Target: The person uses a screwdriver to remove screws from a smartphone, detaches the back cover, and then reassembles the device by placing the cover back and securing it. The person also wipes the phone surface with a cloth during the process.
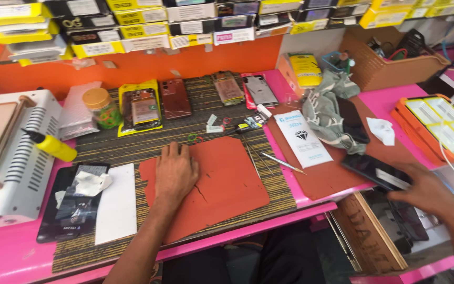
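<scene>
left hand lies flat, fingers spread, on the cracked red mat, probably pinning it in place; right hand reaches over the open drawer, fingertips resting loosely on a dark phone at the bench edge, not gripping; brown basket at the back holds tangled cables and tools; the orange tray holds pale flat packets

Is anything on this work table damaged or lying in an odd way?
Yes. The red rubber mat under the left hand has a crack running across its middle. A crumpled grey-green cloth lies bunched on the brown mat.
</scene>
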